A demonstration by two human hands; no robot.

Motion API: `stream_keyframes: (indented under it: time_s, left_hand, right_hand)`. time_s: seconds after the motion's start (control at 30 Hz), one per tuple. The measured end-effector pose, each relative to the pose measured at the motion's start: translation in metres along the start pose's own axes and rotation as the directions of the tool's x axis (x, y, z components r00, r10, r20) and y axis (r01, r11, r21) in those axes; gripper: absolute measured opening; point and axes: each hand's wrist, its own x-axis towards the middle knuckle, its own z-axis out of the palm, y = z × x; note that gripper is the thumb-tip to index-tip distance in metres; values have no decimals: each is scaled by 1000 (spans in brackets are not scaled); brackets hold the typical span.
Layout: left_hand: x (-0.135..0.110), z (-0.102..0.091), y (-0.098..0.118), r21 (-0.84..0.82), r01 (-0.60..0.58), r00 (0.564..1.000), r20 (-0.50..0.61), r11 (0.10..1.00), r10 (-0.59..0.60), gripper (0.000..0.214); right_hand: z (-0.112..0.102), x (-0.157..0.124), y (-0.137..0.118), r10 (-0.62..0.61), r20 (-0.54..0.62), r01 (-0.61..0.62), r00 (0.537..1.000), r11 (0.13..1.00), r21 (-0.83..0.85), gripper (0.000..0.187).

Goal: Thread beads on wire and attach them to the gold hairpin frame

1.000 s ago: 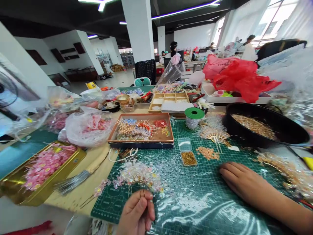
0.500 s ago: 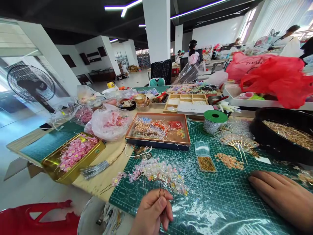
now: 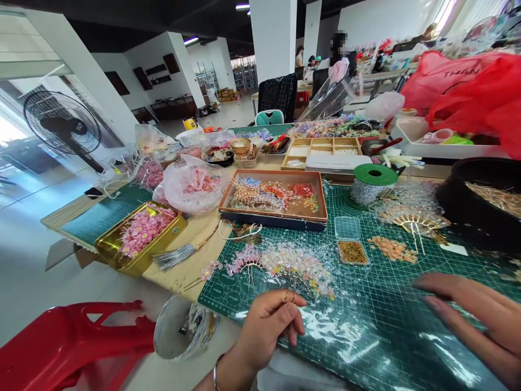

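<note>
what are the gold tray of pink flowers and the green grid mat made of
The shallow gold rectangular tray looks like thin lacquered tinplate: its rim has a glossy metallic shine and printed edging. The green grid cutting mat looks like plastic or vinyl with a printed white grid; the glare near the hands may come from a clear sheet over it, hard to tell.

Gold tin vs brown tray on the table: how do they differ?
The gold tin is shiny metal; the brown tray is matte with an orange-brown rim. The gold tin is heaped with pink flowers with yellow centres, while the brown tray holds mixed beaded pieces with its floor showing around them. The gold tin also looks smaller than the brown tray. Both are open, shallow, rectangular containers.
</note>
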Motion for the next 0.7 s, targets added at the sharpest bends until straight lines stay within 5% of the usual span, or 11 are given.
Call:
stream_keyframes:
  time_s: [0.2,0.4,0.53,0.7]
  left_hand:
    - [-5,4,7,144,-22,998,55,989,14,39]
    - [-10,8,10,225,-57,994,100,973,35,47]
    - [-10,7,8,236,-64,991,132,970,33,49]
    - [-9,7,10,241,-74,984,175,968,32,47]
  right_hand:
    - [17,10,-66,50,292,-176,955,890,422,33]
    - [11,41,-107,-10,573,-505,820,461,730,47]
    - [11,45,-126,-98,629,-594,771,243,767,50]
    - [13,46,-136,-114,618,-594,777,190,782,41]
